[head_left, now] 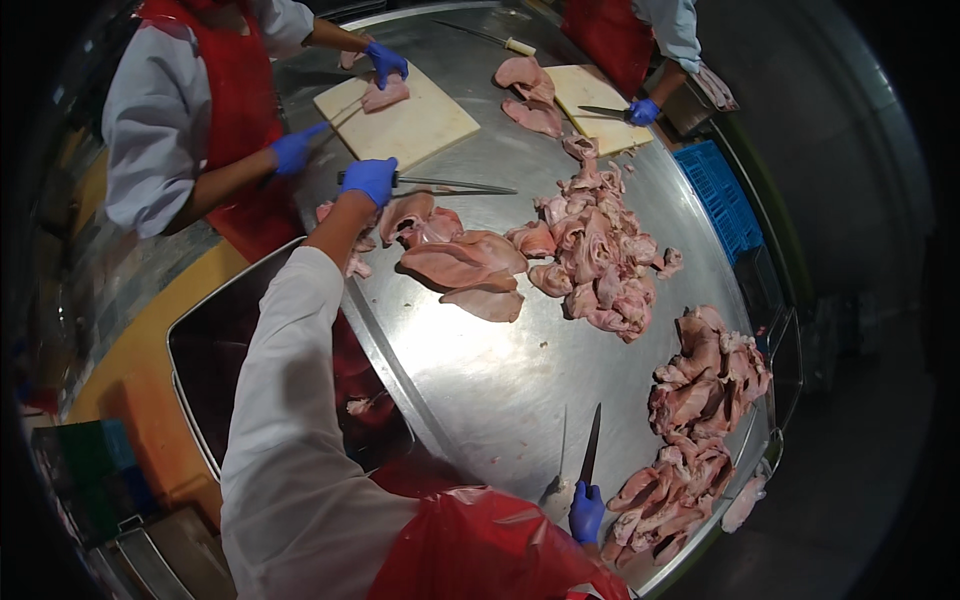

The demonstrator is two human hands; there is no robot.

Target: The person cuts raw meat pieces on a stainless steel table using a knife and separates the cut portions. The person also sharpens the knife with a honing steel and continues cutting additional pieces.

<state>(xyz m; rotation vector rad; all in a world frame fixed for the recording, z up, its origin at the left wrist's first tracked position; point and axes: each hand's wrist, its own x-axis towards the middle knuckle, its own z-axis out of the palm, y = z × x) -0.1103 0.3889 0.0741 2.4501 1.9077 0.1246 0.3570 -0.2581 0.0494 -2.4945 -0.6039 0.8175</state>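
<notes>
My left hand (368, 182), in a blue glove at the end of my outstretched arm, is closed around the dark handle of a sharpening steel (458, 186). The rod points right across the metal table, above large flat pieces of pink meat (465, 262). Close to my red apron, my right hand (587, 513), also gloved in blue, grips a knife (593, 440) with its dark blade pointing away from me. Beside that blade is a thin, pale blade-like shape (563, 445); whether it is a second knife or a reflection, I cannot tell.
Meat piles lie mid-table (600, 250) and along the right edge (695, 430). Two co-workers with knives stand beyond, at cutting boards (435, 120) (580, 90). A white-handled knife (519, 46) lies at the back. A dark-red-filled tub (235, 350) is left; a blue crate (715, 190), right.
</notes>
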